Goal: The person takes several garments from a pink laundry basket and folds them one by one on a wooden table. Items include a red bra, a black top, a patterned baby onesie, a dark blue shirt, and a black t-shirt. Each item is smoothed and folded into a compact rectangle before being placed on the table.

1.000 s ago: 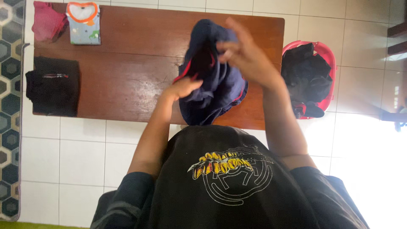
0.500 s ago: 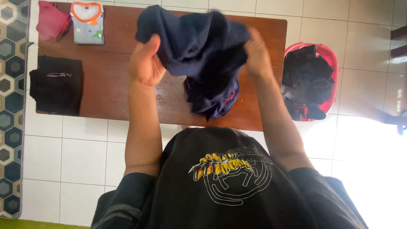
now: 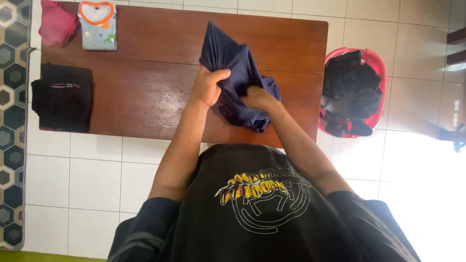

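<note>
I see my left hand [image 3: 208, 87] closed in a fist around the navy garment [image 3: 233, 73], and my right hand [image 3: 259, 99] closed on its lower bunched part. The garment is held above the middle of the wooden table [image 3: 145, 97], nearer the right edge. A folded black cloth [image 3: 63, 97] lies at the left edge, and a red basket [image 3: 376, 60] stands beside the right edge.

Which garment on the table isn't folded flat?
The navy garment, bunched up and gripped by the left hand and right hand. The black one, the light blue shirt and the pink one lie folded at the table's left end.
</note>
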